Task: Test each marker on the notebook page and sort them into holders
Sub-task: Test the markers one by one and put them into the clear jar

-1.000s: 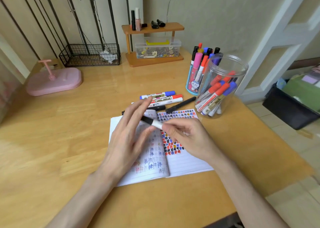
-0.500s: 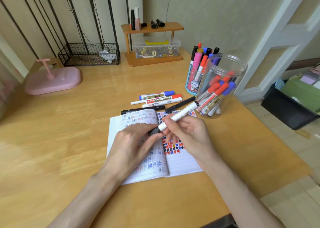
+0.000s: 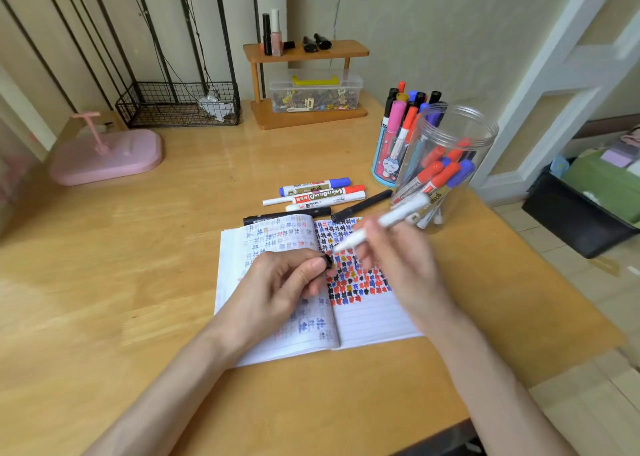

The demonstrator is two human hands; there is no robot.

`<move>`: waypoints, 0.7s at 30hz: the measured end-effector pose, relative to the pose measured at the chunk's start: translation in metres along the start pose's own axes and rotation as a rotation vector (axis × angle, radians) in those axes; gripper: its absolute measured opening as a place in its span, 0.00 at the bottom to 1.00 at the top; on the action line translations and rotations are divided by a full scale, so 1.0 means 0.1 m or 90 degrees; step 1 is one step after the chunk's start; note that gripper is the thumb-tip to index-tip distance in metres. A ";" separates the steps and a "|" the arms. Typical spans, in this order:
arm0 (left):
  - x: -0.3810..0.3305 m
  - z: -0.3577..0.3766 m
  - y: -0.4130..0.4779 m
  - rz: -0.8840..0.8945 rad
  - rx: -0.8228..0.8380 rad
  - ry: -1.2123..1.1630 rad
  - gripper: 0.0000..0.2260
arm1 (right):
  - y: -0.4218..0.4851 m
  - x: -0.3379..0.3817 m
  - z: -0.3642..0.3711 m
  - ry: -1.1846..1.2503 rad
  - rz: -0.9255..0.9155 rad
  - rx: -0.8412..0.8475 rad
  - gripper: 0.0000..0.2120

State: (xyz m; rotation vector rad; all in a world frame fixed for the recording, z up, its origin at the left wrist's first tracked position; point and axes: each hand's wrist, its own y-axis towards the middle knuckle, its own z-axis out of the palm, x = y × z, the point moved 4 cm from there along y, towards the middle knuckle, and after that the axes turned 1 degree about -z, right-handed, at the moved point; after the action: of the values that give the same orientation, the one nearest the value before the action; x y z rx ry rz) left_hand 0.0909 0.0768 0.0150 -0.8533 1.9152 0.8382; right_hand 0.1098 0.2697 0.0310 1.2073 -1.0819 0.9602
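The right hand [image 3: 401, 268] grips a white marker [image 3: 393, 217] in curled fingers. The marker slants with its bare tip low and to the left, just above the upper part of the right page; it is blurred, so I cannot tell whether the tip touches the paper. The left hand [image 3: 277, 287] pinches a black cap [image 3: 327, 261] between thumb and fingertips and lies over the left page, near the spine.

Both hands are over the open notebook [image 3: 374, 320], which lies flat on the wooden worktop [image 3: 138, 247]. Its right page carries rows of black, red, blue and orange marks across the top half, with bare lines below. The left page shows fainter marks.

Just beyond the notebook's far edge lie the loose markers: a blue-capped marker [image 3: 313, 186], a red-capped marker [image 3: 329, 194] beside it, a white-bodied one touching those, and two black pens [image 3: 287, 215], one along the page edge and one angled towards the jar.

To the right of these stands a clear jar [image 3: 453, 133] with red- and blue-capped markers leaning inside. Behind it, touching or just beside it, is a blue holder [image 3: 385, 166] full of upright markers.

Further back, against the wall, are a small wooden shelf [image 3: 306, 53] over a clear box [image 3: 315, 90], a wire basket [image 3: 176, 104] and a pink stand [image 3: 107, 156].
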 end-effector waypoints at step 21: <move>0.21 0.02 -0.03 -0.057 -0.047 0.074 0.11 | -0.40 -0.25 -0.34 -0.093 0.094 -0.183 0.04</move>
State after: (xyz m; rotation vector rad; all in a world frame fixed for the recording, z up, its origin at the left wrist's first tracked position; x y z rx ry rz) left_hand 0.0855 0.0713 -0.0051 -1.0446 1.9400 0.8254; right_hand 0.1472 0.2982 -0.0036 0.9823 -1.3907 0.8028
